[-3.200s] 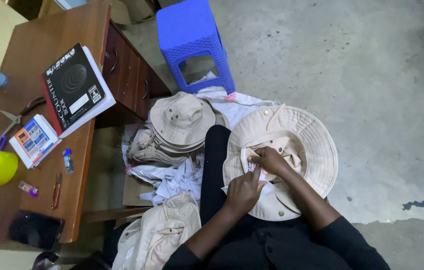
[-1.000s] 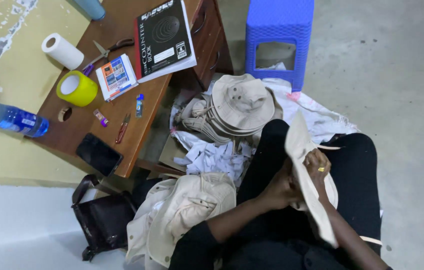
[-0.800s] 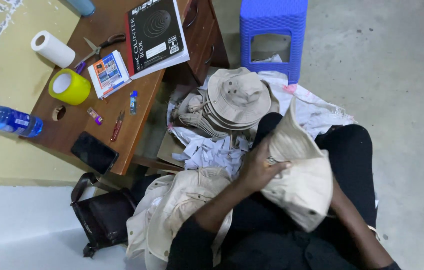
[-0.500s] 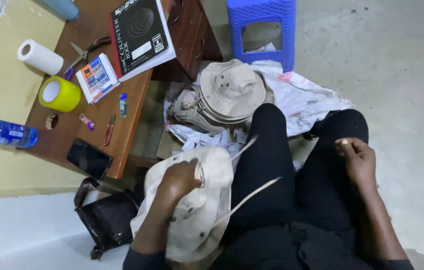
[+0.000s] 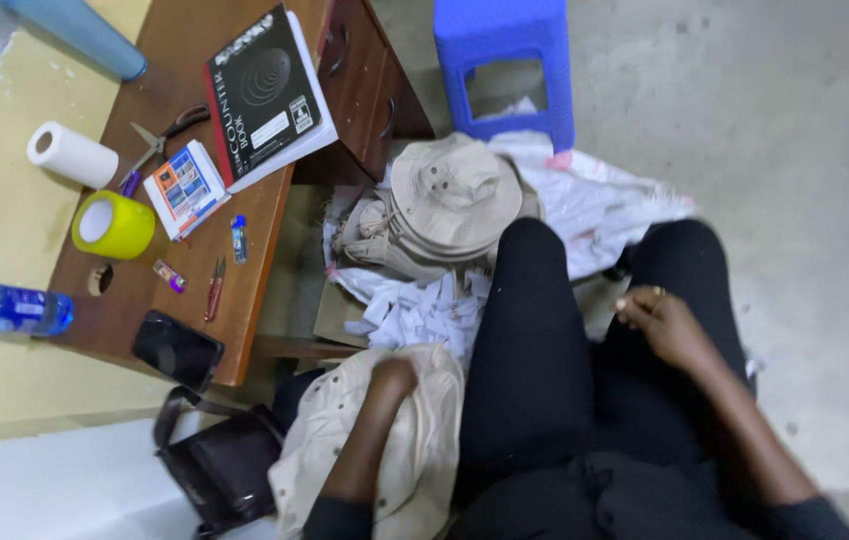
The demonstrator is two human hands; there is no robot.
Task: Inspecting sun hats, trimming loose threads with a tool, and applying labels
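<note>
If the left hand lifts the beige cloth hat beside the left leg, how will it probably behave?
The beige cloth hat probably goes floppy: it already sags and creases under the left hand. It looks light, being thin fabric. It seems unlikely to slip or roll, since cloth grips easily.

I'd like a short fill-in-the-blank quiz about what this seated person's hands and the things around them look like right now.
1. The left hand rests on a beige ____ beside the person's leg.
2. The right hand holds nothing and lies on the person's ____.
3. The stack of hats sits in front of a ____ plastic stool.
4. On the desk, the roll of tape is ____ in colour.

Missing words: hat; leg; blue; yellow
</note>
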